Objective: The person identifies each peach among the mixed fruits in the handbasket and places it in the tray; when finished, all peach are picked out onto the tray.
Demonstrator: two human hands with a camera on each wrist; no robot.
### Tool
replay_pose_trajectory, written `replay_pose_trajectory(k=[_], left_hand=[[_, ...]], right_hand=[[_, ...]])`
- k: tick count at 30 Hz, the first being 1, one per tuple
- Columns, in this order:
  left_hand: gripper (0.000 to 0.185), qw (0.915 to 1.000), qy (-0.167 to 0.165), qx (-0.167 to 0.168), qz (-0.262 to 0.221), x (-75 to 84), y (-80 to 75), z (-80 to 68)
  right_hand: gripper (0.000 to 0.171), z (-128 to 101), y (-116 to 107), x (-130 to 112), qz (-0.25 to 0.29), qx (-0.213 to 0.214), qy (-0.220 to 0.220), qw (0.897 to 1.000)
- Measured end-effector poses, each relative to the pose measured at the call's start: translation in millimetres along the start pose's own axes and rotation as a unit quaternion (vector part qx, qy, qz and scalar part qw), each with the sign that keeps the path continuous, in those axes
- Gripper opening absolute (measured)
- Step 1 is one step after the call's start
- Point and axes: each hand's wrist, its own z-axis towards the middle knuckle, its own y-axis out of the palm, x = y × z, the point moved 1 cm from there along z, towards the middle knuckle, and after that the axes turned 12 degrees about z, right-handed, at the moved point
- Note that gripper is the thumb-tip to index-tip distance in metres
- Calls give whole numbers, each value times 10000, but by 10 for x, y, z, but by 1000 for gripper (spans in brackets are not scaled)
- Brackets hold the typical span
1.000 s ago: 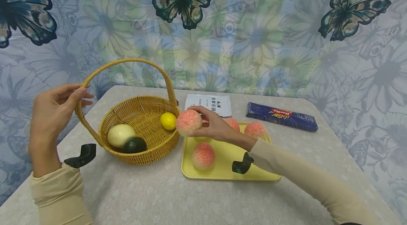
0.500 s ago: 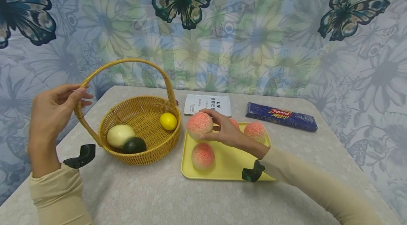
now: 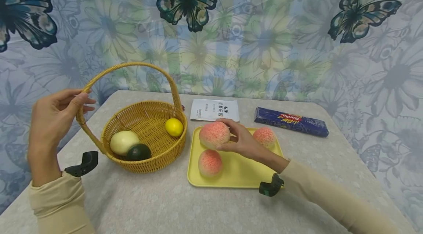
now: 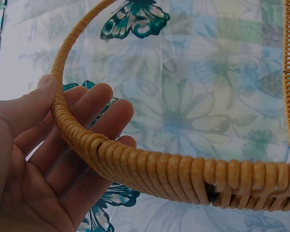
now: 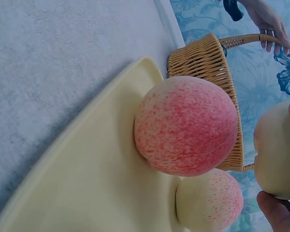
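My right hand (image 3: 242,141) grips a pink-speckled peach (image 3: 214,135) low over the far left corner of the yellow tray (image 3: 241,177); whether it touches the tray is unclear. In the right wrist view the held peach (image 5: 278,150) sits at the right edge, with a fingertip (image 5: 280,212) under it. Two more peaches (image 3: 210,162) (image 3: 265,136) lie on the tray. My left hand (image 3: 57,116) holds the handle (image 3: 82,114) of the wicker basket (image 3: 145,162), and the handle (image 4: 135,164) passes between thumb and fingers (image 4: 94,108).
The basket holds a lemon (image 3: 174,126), a pale round fruit (image 3: 123,142) and a dark avocado (image 3: 138,152). Behind the tray lie a white paper packet (image 3: 214,110) and a blue pasta pack (image 3: 290,123). A butterfly curtain hangs behind the table.
My right hand carried the peach rightward and down, from beside the basket rim to the tray's far left corner. The left hand stayed on the handle.
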Motion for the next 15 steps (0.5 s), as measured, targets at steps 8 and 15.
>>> replay_pose_trajectory(k=[8,15], left_hand=[[45,10000,-2,-18,33,-16,7,-3],[44,10000,55,6,-25,-10,10,2]], right_hand=[[73,-119,-52,45,-39,211,205,9996],[72,-224,-99,92,-126,392,197,9990]])
